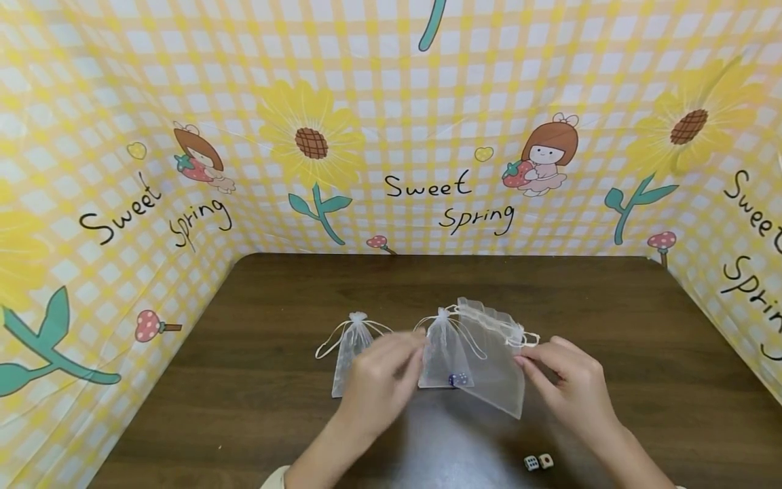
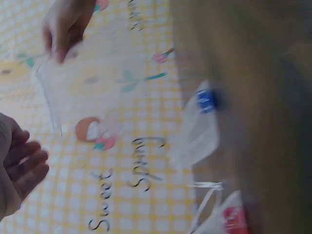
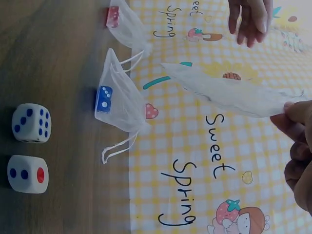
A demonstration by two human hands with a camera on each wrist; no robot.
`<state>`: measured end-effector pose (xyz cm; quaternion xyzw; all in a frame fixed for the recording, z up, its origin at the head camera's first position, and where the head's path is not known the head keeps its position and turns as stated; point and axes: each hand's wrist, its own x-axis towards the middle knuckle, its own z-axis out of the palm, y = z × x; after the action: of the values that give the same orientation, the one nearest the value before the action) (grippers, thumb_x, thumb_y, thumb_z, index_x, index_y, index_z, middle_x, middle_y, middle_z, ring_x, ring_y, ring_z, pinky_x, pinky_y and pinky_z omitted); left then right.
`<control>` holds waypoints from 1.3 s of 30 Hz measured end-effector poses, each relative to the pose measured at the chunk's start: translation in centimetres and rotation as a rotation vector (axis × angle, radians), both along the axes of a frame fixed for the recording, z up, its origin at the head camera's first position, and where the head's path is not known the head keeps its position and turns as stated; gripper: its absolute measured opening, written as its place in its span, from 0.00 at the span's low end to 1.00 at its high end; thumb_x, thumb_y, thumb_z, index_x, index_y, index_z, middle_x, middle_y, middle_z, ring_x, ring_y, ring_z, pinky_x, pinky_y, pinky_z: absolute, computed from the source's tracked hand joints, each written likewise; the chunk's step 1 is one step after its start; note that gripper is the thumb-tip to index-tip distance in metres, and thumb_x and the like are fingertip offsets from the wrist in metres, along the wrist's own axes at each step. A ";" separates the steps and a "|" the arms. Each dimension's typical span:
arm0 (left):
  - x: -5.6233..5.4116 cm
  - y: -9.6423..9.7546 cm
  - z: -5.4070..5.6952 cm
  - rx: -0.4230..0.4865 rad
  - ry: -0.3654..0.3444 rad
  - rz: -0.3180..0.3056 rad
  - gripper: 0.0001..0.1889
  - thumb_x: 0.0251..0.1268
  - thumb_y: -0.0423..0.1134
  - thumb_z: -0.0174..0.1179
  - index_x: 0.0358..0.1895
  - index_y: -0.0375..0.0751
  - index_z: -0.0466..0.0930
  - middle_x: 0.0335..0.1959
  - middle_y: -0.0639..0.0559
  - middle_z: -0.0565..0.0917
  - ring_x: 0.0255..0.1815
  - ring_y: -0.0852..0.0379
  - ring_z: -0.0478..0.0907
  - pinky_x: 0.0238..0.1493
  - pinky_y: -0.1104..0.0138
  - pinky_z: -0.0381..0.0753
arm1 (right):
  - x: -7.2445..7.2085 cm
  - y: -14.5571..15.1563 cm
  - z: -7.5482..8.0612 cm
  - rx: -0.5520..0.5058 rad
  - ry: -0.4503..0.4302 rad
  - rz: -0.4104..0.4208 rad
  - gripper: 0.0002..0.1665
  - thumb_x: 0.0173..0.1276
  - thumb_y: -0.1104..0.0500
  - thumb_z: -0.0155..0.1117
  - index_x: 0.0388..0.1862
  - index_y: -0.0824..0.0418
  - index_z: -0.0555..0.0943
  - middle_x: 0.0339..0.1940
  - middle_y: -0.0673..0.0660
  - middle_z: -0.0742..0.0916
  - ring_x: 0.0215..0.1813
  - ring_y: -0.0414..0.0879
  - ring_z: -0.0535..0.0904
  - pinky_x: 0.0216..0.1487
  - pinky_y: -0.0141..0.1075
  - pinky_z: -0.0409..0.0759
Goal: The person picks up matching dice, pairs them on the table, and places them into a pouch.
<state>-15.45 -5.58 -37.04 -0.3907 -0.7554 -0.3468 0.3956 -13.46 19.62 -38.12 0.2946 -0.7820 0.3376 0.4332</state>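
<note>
My right hand pinches the top corner of a sheer white drawstring pouch, which hangs flat in the air. Loosely bent fingers show on my left hand, which stands apart from the pouch and holds nothing. In the head view the left hand overlaps part of a tied pouch; red dice in that pouch show in the right wrist view. Between the hands stands a second tied pouch with blue dice at its bottom.
Two white dice lie side by side on the dark wooden table, near its front right. A yellow checked cloth with printed sunflowers and lettering hangs behind the table and along both sides.
</note>
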 end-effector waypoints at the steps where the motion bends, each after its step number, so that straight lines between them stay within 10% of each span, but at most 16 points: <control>1: -0.2 -0.1 0.4 0.047 -0.050 0.008 0.06 0.58 0.30 0.57 0.35 0.35 0.83 0.43 0.44 0.83 0.45 0.51 0.80 0.50 0.63 0.76 | 0.1 -0.1 0.1 0.009 0.034 0.009 0.21 0.67 0.47 0.57 0.23 0.61 0.84 0.18 0.46 0.80 0.20 0.32 0.60 0.19 0.18 0.55; 11: -0.2 0.3 2.6 0.138 -0.587 -0.163 0.03 0.61 0.36 0.60 0.35 0.43 0.82 0.59 0.57 0.74 0.60 0.58 0.68 0.61 0.52 0.64 | 0.8 -1.8 1.0 0.079 0.253 0.135 0.20 0.69 0.56 0.56 0.18 0.63 0.78 0.15 0.46 0.75 0.18 0.34 0.61 0.21 0.20 0.56; 28: 0.3 0.5 1.8 -0.079 -0.761 -0.218 0.07 0.61 0.36 0.61 0.36 0.38 0.86 0.40 0.52 0.85 0.46 0.61 0.79 0.49 0.67 0.76 | 1.6 -2.5 1.7 0.183 0.387 0.121 0.20 0.69 0.63 0.53 0.16 0.64 0.77 0.16 0.50 0.77 0.17 0.39 0.63 0.18 0.25 0.58; 31: 0.4 0.6 1.7 -0.094 -0.784 -0.208 0.07 0.60 0.34 0.60 0.38 0.39 0.86 0.38 0.53 0.85 0.31 0.65 0.79 0.36 0.71 0.79 | 1.6 -2.4 1.5 0.172 0.366 0.109 0.20 0.69 0.61 0.53 0.17 0.65 0.78 0.16 0.50 0.78 0.17 0.39 0.64 0.18 0.25 0.60; 35: 0.6 0.7 1.8 -0.108 -0.795 -0.212 0.08 0.58 0.29 0.61 0.40 0.39 0.85 0.41 0.53 0.84 0.25 0.66 0.74 0.31 0.72 0.77 | 1.7 -2.0 0.4 0.160 0.246 0.060 0.20 0.71 0.56 0.53 0.18 0.60 0.77 0.16 0.46 0.77 0.19 0.36 0.63 0.20 0.22 0.59; 39: 0.7 0.9 1.9 -0.127 -0.757 -0.212 0.11 0.55 0.28 0.62 0.43 0.36 0.83 0.42 0.51 0.83 0.44 0.62 0.78 0.48 0.70 0.76 | 1.8 -1.2 -1.3 0.138 -0.008 0.008 0.20 0.70 0.47 0.53 0.20 0.54 0.78 0.19 0.41 0.77 0.21 0.33 0.63 0.21 0.18 0.59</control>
<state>-14.73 -4.70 -35.09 -0.3348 -0.8231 -0.4579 0.0265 -11.66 18.44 -39.37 0.3256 -0.8041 0.2858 0.4072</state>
